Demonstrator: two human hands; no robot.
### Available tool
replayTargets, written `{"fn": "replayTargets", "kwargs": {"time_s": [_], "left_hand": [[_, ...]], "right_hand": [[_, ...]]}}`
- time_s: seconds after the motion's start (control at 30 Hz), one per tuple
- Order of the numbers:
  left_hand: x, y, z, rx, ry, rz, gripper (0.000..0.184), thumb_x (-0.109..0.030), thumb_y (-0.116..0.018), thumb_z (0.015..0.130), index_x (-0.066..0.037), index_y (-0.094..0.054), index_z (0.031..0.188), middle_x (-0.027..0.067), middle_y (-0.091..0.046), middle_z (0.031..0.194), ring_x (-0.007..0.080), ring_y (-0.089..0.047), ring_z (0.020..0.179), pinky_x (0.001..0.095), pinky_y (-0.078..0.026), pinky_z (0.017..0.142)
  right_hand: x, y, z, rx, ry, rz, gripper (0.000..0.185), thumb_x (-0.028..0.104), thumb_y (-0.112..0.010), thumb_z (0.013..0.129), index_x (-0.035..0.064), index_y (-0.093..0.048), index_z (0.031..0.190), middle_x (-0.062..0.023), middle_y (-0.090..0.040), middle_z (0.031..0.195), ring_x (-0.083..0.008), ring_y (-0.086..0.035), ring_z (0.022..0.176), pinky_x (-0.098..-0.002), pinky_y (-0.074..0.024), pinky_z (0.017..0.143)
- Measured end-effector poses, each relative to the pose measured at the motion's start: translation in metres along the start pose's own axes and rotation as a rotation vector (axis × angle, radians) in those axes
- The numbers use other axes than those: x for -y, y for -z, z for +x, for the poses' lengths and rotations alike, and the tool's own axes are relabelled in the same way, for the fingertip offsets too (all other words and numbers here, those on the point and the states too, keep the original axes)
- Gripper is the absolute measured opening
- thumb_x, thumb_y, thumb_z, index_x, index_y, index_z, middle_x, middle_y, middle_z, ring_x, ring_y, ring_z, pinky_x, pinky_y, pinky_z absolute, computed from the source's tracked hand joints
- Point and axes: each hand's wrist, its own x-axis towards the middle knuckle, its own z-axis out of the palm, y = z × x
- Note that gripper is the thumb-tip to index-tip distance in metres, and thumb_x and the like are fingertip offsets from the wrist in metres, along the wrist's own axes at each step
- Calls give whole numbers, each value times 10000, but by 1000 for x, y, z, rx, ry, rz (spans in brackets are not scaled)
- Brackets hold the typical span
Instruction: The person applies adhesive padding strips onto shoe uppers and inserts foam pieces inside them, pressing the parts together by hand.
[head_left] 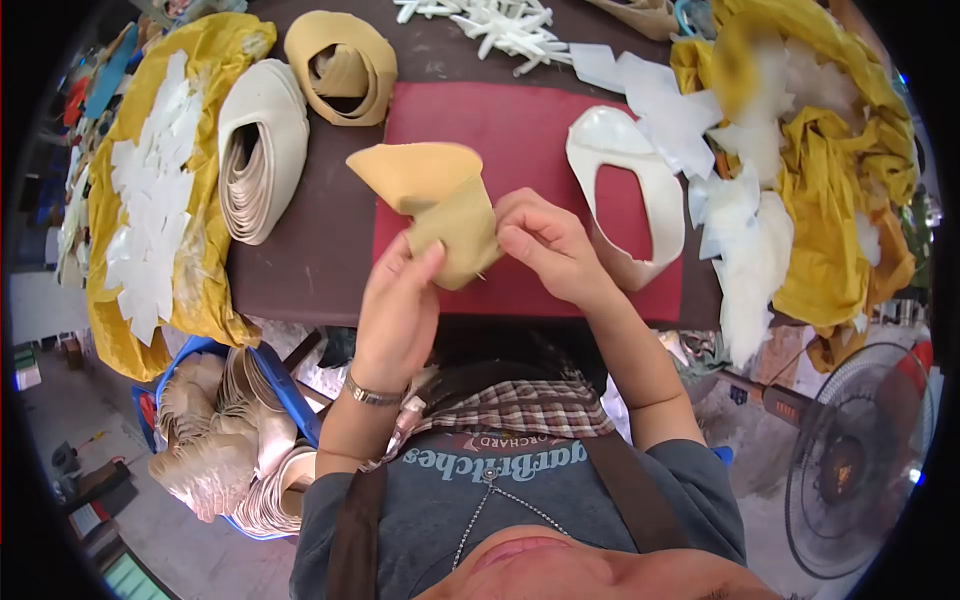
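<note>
A tan shoe upper piece is held up over the red mat, its top flap curling to the left. My left hand, with a watch at the wrist, grips its lower left side between thumb and fingers. At the right edge of the piece, my right hand is closed in a pinch; whether something small sits between the fingertips is hidden. To the right of that hand, a whitish shoe upper with an oval opening lies on the mat.
Nested stacks of cream uppers and tan uppers lie at the left. White sticks are heaped at the back. Yellow bags with translucent white pieces flank both sides. A blue crate of uppers and a fan stand below.
</note>
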Motion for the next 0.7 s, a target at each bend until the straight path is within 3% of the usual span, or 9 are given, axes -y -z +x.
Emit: {"fn": "replayTargets", "kwargs": {"time_s": [0.13, 0.27, 0.3, 0.37, 0.43, 0.5, 0.57, 0.67, 0.7], "left_hand": [[25, 10, -35, -28, 380, -89, 421, -191, -534, 972, -50, -434, 1356, 93, -580, 1262, 208, -574, 1139, 395, -492, 932], [-15, 9, -19, -23, 120, -48, 306, -190, -507, 997, -58, -448, 1267, 102, -566, 1254, 224, -590, 1139, 412, -563, 867], [-29, 2, -9, 1, -26, 17, 302, -187, -494, 1005, -43, -448, 1266, 112, -575, 1247, 232, -603, 1125, 397, -583, 852], [-44, -22, -2, 93, -269, -109, 269, -154, -472, 1014, -24, -464, 1249, 125, -597, 1223, 236, -633, 1073, 374, -582, 856], [-31, -35, -8, 143, -362, -134, 283, -132, -478, 1011, -7, -491, 1264, 127, -621, 1192, 225, -649, 1043, 364, -577, 872], [13, -16, -7, 125, -229, -49, 293, -157, -468, 1017, -13, -507, 1269, 111, -624, 1206, 213, -636, 1073, 366, -561, 904], [50, -2, 4, 38, 2, -68, 284, -171, -489, 1011, -16, -547, 1242, 97, -635, 1192, 199, -641, 1058, 359, -552, 893], [55, -13, 7, 76, 77, -52, 320, -232, -480, 1016, 10, -573, 1204, 107, -650, 1162, 200, -645, 1046, 353, -535, 899], [51, -21, 7, 118, 83, -51, 332, -242, -476, 1017, 16, -572, 1202, 111, -652, 1158, 200, -646, 1044, 352, -532, 902]], "right_hand": [[12, 18, -45, -29, 6, -461, 136, 154, -635, 892, 19, -631, 872, -96, -641, 939, -243, -595, 927, -356, -467, 823], [75, 57, -56, -243, -42, -1045, 232, 178, -673, 853, 10, -603, 996, -138, -639, 977, -292, -602, 929, -378, -471, 817], [78, 67, -47, -186, 121, -1234, 350, 317, -752, 776, 30, -599, 906, -130, -641, 855, -341, -605, 814, -430, -478, 735], [73, 80, -43, 152, -253, -1405, 427, 411, -750, 752, 38, -595, 889, -127, -648, 771, -351, -634, 753, -450, -489, 712], [58, 78, -50, 548, -355, -1463, 456, 458, -736, 751, 39, -595, 859, -141, -642, 709, -362, -650, 707, -460, -499, 685], [62, 71, -63, 535, -324, -1213, 401, 388, -745, 768, 19, -625, 870, -180, -669, 770, -357, -653, 712, -434, -514, 674], [83, 69, -71, 408, -438, -720, 341, 271, -761, 781, 5, -655, 967, -127, -708, 825, -260, -685, 718, -360, -524, 684], [85, 65, -79, -86, -433, -7, 329, 112, -761, 802, -17, -653, 1084, -19, -695, 941, -90, -643, 848, -268, -525, 750], [91, 59, -71, -139, -375, 95, 355, 118, -758, 804, -25, -637, 1106, -45, -692, 983, -100, -643, 881, -280, -526, 785]]}}
